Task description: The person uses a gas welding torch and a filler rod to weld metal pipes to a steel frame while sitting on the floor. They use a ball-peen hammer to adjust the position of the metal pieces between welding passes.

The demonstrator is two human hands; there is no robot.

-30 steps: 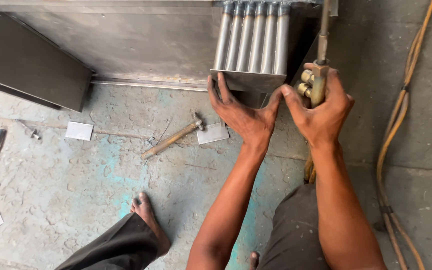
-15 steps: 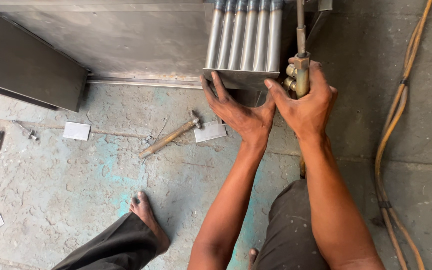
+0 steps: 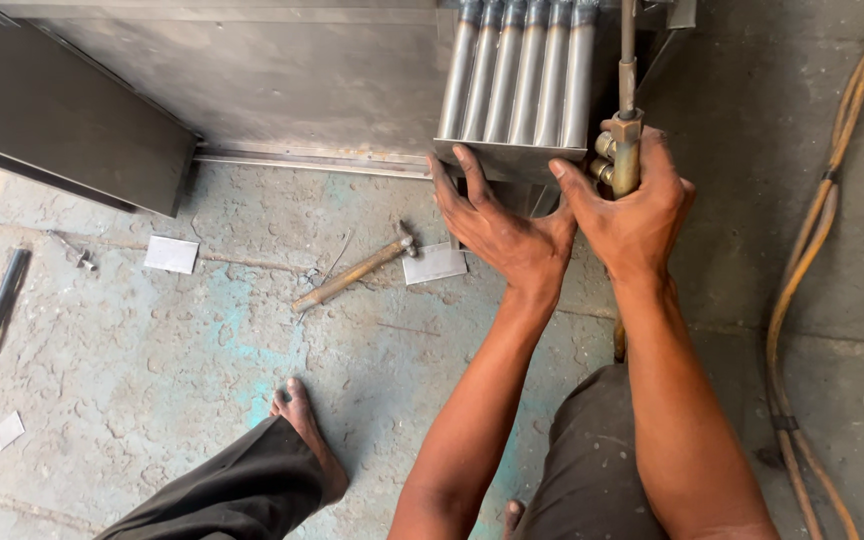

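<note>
Keep left hand (image 3: 497, 225) open and flat against near edge of tube rack (image 3: 517, 85) at far centre. Grip brass torch (image 3: 622, 150) firmly in right hand (image 3: 642, 205) (closed around valve body). Avoid hammer (image 3: 357, 272) on floor (image 3: 152, 350).

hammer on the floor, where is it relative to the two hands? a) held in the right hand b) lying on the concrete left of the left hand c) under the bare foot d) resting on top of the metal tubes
b: the hammer lies loose on the concrete floor, to the left of the left hand, which rests on the tube assembly, while the right hand grips a brass torch.
</note>
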